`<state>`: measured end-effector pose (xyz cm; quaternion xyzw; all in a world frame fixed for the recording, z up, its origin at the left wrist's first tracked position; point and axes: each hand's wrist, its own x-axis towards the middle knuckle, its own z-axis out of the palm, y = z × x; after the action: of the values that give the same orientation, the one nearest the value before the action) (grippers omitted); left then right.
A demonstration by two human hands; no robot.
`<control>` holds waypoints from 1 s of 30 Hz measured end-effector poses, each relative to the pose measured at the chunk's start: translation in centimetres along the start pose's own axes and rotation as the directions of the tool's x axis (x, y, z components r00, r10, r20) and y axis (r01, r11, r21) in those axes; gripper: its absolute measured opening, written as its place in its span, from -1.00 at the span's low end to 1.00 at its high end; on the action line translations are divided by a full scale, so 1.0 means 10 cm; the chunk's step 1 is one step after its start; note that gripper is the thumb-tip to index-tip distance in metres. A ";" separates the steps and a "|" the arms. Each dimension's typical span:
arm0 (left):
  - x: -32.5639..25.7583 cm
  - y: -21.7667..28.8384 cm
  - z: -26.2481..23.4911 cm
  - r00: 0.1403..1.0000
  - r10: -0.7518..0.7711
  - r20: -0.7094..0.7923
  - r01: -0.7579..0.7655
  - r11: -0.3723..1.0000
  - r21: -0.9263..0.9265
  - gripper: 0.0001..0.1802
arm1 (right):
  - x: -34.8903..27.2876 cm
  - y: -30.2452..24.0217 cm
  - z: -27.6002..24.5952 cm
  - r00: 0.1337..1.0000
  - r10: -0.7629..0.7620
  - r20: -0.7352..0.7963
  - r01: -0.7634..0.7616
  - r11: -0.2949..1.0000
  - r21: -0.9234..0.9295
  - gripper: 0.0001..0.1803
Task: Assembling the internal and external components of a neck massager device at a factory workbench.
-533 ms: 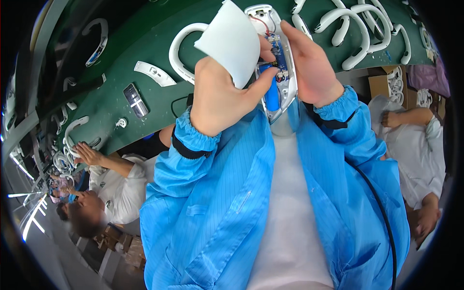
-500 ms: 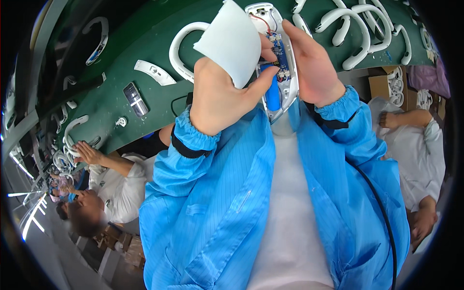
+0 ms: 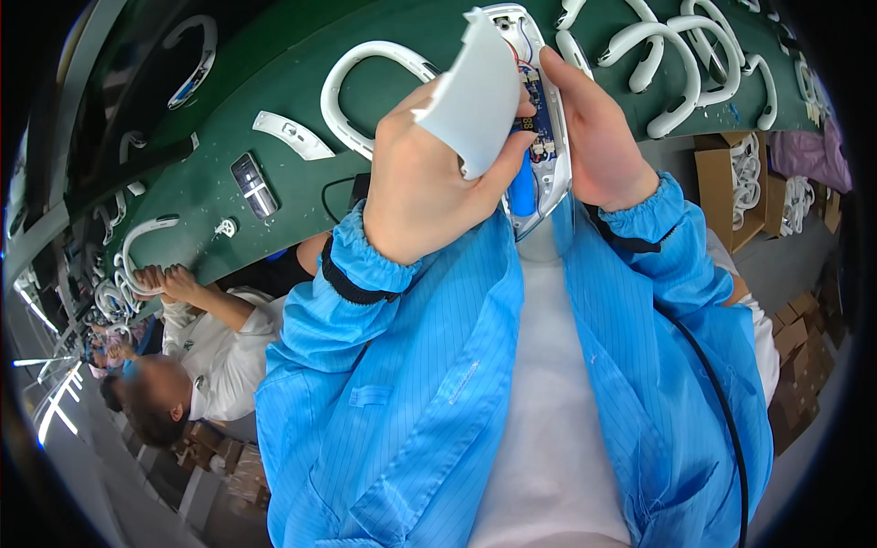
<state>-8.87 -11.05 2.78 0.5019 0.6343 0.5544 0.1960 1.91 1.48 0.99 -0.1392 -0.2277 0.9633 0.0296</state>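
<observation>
My right hand [image 3: 605, 146] is wrapped along the right side of an open white plastic housing [image 3: 563, 178], held up near the table edge. Inside the housing lie a blue circuit board [image 3: 543, 117] with a small display, thin red and blue wires, and a blue cylindrical battery [image 3: 523, 194]. A curved white cover [image 3: 477, 96] is gripped in my left hand [image 3: 425, 173], tilted up beside the housing. The left thumb and a fingertip reach over the board's left edge; the other left fingers are partly hidden behind the cover.
On the green table [image 3: 219, 110] are a white ring-shaped frame [image 3: 331, 96], a curved white part [image 3: 292, 135], a phone [image 3: 254, 185] and a small white piece [image 3: 227, 227]. Several curved white frames [image 3: 676, 114] lie at the right, above a cardboard box [image 3: 715, 187]. A co-worker [image 3: 228, 347] sits at left.
The white cover has turned more edge-on and shifted right, uncovering more of the ring-shaped frame. The housing has moved slightly. A person at the right has mostly gone out of sight behind my sleeve.
</observation>
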 end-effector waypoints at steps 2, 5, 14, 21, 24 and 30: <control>0.00 0.03 0.01 1.000 -0.020 -0.007 0.020 1.000 0.007 -0.76 | 0.00 0.01 -0.01 1.000 0.004 -0.004 -0.004 1.000 0.027 -0.52; 0.03 0.03 0.02 0.999 -0.038 -0.018 0.039 0.999 0.012 -0.76 | 0.01 -0.02 0.04 0.999 0.000 -0.045 0.001 1.000 0.027 -0.53; 0.02 -0.29 -0.16 0.825 -0.538 -0.174 0.318 0.696 -0.644 -0.63 | 0.14 0.13 0.07 0.905 0.071 -0.418 -0.100 0.994 -0.046 -0.57; -0.09 -0.52 -0.02 0.795 -0.603 0.067 0.331 0.339 -0.881 -0.68 | 0.25 -0.21 -0.03 0.962 0.133 -0.237 -0.253 0.122 -0.960 -0.44; -0.07 -0.46 -0.06 0.762 -0.647 0.030 0.285 0.293 -0.912 -0.68 | 0.72 -0.91 -0.38 0.973 -0.117 -0.199 -0.198 0.021 -0.980 -0.65; -0.01 -0.35 -0.03 0.663 -0.746 -0.060 0.307 0.345 -0.887 -0.67 | 2.21 -2.08 -2.66 0.898 -0.409 0.161 -0.146 -0.622 -0.769 -0.31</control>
<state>-10.50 -10.88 -0.31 -0.0404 0.4556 0.7825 0.4226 -11.89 34.25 -18.16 -0.1967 -0.9636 0.1621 0.0809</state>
